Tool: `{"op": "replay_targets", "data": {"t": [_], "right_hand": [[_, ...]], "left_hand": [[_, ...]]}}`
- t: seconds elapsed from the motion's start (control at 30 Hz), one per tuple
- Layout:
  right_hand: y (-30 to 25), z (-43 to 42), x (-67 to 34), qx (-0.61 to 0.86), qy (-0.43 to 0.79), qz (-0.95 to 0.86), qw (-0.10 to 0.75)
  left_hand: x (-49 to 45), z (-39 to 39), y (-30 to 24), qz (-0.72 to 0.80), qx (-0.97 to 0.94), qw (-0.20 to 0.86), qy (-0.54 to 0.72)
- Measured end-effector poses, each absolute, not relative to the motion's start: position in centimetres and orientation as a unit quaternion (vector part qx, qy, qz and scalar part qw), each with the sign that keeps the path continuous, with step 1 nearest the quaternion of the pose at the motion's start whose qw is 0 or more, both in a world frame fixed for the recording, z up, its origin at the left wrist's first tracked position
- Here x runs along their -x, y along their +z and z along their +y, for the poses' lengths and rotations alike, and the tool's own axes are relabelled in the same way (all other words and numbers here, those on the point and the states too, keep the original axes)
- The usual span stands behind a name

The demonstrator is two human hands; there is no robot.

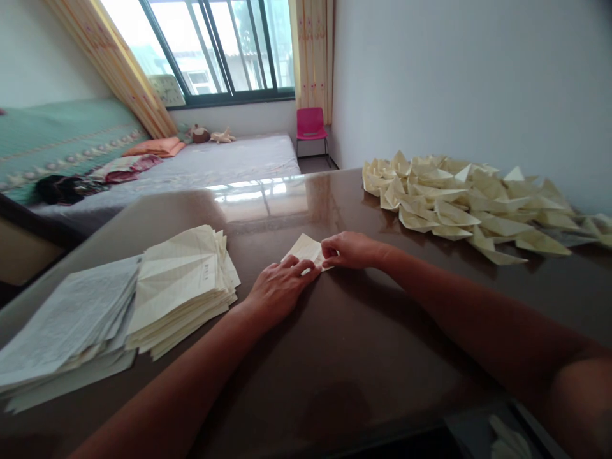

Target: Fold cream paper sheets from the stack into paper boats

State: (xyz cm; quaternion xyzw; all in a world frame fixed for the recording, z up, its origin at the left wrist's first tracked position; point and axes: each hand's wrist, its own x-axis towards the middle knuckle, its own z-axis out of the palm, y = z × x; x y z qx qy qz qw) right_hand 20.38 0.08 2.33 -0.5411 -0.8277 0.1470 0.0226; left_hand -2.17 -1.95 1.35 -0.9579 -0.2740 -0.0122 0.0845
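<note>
A small folded sheet of cream paper lies on the brown glossy table, between my two hands. My left hand rests on its near left part, fingers stretched out and pressing it flat. At its right edge my right hand is closed in a pinch, thumb against curled fingers, on the paper. Part of the sheet is hidden under the fingers. Left of my hands sits a stack of cream paper sheets with crease lines and some print on the top one.
Many folded paper boats are heaped at the table's right, against the wall. A stack of grey printed sheets lies at far left, touching the cream stack. Beyond the table stand a bed and a pink chair.
</note>
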Motion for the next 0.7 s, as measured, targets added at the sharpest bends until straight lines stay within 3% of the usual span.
{"op": "replay_targets", "data": {"t": [0.4, 0.6, 0.7], "right_hand": [[3.1, 1.0, -22.7, 0.529, 0.205, -0.822, -0.043], [4.0, -0.8, -20.9, 0.482, 0.129, -0.866, 0.029], [3.9, -2.0, -19.5, 0.443, 0.067, -0.894, 0.021]], "left_hand": [[2.2, -2.0, 1.4, -0.278, 0.957, 0.082, -0.019], [2.5, -1.7, 1.1, -0.274, 0.958, 0.076, -0.041], [3.4, -1.1, 1.5, -0.284, 0.955, 0.075, -0.048]]}}
